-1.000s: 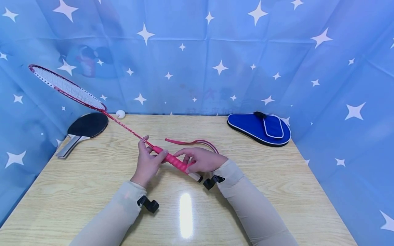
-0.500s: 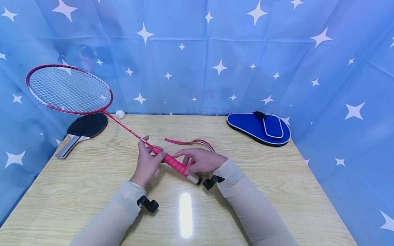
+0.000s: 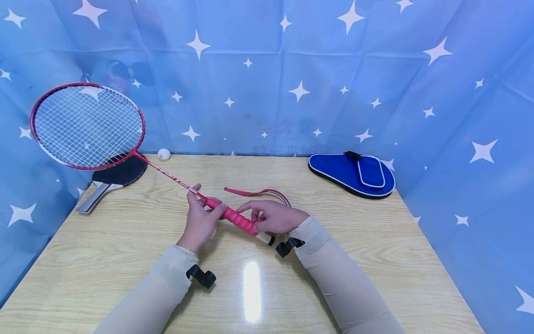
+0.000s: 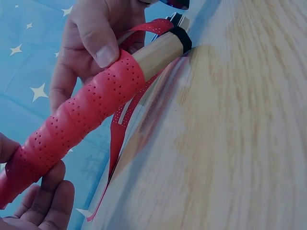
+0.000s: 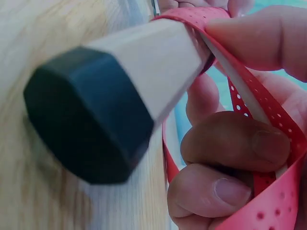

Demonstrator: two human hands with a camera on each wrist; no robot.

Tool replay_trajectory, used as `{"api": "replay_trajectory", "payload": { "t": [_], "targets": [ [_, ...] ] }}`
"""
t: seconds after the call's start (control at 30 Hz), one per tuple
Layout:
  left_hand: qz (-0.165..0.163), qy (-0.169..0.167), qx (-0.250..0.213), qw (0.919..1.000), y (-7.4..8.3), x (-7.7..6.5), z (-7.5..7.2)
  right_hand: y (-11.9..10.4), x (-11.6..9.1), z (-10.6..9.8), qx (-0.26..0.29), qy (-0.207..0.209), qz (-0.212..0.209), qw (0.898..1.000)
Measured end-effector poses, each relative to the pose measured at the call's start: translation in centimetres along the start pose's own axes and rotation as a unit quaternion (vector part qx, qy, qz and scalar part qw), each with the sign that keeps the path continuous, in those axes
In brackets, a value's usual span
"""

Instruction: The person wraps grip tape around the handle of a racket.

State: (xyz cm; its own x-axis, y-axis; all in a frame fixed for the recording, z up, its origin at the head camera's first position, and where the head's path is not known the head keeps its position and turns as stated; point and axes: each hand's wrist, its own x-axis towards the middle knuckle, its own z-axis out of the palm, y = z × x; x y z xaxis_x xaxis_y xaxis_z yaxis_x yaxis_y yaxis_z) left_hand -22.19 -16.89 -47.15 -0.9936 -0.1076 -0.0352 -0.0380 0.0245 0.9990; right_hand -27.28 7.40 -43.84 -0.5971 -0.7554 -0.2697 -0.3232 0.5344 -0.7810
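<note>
My left hand (image 3: 199, 225) holds a red-and-white badminton racket (image 3: 167, 175) at the top of its handle, with the head raised to the far left. Red perforated overgrip tape (image 4: 81, 108) is wound in a spiral over most of the handle. Bare pale wood (image 4: 160, 55) shows below the last turn, down to the black butt cap (image 5: 91, 110). My right hand (image 3: 275, 217) has its thumb pressed on the tape at that last turn. In the right wrist view, the tape's loose length runs through the curled fingers (image 5: 230, 143). Its free tail (image 3: 256, 192) trails behind the hand.
A black table tennis bat (image 3: 125, 172) lies at the table's back left, partly behind the racket head. Beside it sits a white ball (image 3: 164, 154). A blue bat case (image 3: 342, 171) lies at the back right. Star-patterned curtains (image 3: 267, 93) border the wooden table (image 3: 325, 301).
The racket has rolled about its shaft: its head, seen nearly edge-on before, now shows its string face more fully. Both hands stay in almost the same place.
</note>
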Motion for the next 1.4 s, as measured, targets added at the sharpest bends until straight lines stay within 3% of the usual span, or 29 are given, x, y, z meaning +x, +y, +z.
{"api": "replay_trajectory", "payload": {
  "t": [0.23,0.6,1.0,1.4],
  "targets": [
    [-0.005,0.006,-0.010,0.9999,0.17,-0.15,-0.10,0.21,0.13,0.02,-0.003,-0.001,0.009,1.000],
    [0.015,0.005,-0.027,0.9995,-0.16,0.03,-0.39,-0.07,0.02,-0.16,-0.021,0.009,0.019,1.000],
    [0.005,0.009,-0.055,0.9984,-0.06,0.30,-0.31,0.66,0.40,0.14,0.043,-0.024,-0.009,0.999],
    [-0.009,-0.004,-0.026,0.9996,-0.26,0.28,-0.25,0.71,0.23,0.07,0.039,-0.012,-0.004,0.999]
  ]
}}
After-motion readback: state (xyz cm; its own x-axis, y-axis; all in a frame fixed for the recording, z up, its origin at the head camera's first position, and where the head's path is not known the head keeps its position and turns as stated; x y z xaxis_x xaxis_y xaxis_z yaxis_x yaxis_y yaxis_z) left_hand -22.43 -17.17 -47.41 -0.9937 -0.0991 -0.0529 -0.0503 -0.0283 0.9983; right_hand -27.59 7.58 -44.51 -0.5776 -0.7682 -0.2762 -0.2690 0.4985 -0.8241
